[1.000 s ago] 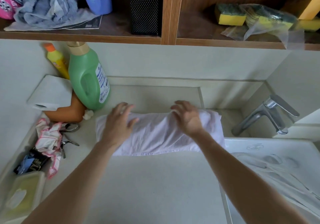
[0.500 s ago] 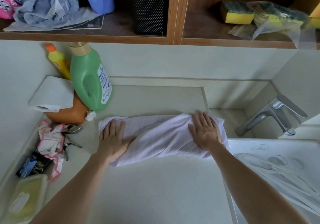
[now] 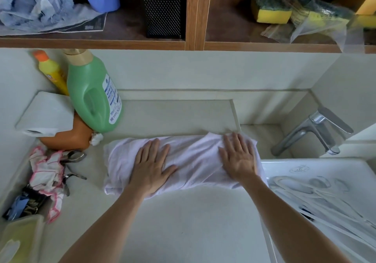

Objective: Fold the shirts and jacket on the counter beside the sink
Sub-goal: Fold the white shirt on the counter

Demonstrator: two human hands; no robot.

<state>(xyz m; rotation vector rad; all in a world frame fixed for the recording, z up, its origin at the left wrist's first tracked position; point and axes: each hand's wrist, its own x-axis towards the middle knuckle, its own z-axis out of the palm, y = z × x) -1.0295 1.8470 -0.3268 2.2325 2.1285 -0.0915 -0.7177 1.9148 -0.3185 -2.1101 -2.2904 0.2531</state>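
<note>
Left hand (image 3: 151,166) lies flat, fingers straight and spread, palm down on the middle-left of the shirt (image 3: 189,161); right hand (image 3: 238,157) likewise flat and released, pressing the shirt's right end. Neither grips anything. Shirt is pale lilac, already folded into a long narrow band running left to right across the counter (image 3: 183,222), its right end just beside the sink (image 3: 325,181), its left end near the green bottle (image 3: 93,96) but apart from it. Step in hand looks like smoothing before the next fold. To do it well: keep both palms flat, sweep outward from the middle so creases run off the ends, hold one end pinned while the other is brought over, line up the edges first. Left end appears bunched or doubled under, though the fabric there is hard to read. Risk: right end slipping over the sink edge.
</note>
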